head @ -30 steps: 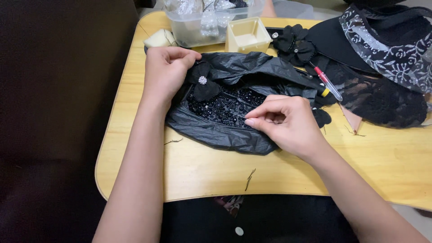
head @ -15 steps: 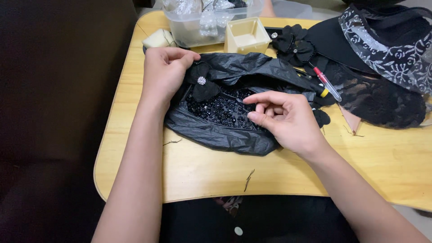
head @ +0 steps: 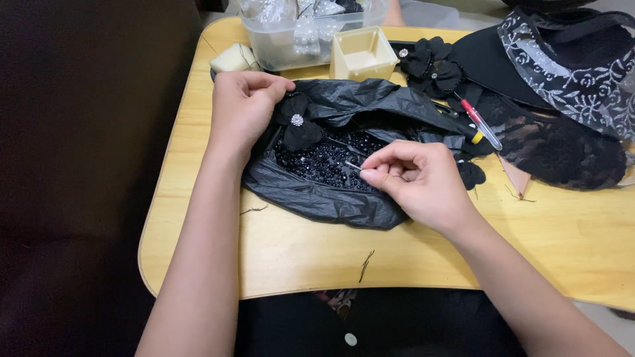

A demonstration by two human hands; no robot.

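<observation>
Both hands meet over the black plastic bag (head: 331,198) on the tabletop (head: 278,251): the right hand (head: 417,178) pinches what looks like a needle (head: 352,166) pointing left toward the beads (head: 324,162), while the left hand (head: 245,109) clamps a black fabric flower (head: 297,125) just beyond.

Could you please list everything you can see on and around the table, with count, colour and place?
table: one, light wood, under everything.
plastic bag: one, black, centre, open.
beads: many, black, inside the bag.
fabric flower: one, black with a sparkly centre, at the bag's left edge.
needle: one, silvery, over the beads.
square cup: one, cream, behind the bag.
clear tub: one, transparent, far edge.
pen: one, red and clear, right of the bag.
lace fabric: black pile, right side.
left hand: holds the fabric flower.
right hand: pinches the needle.
</observation>
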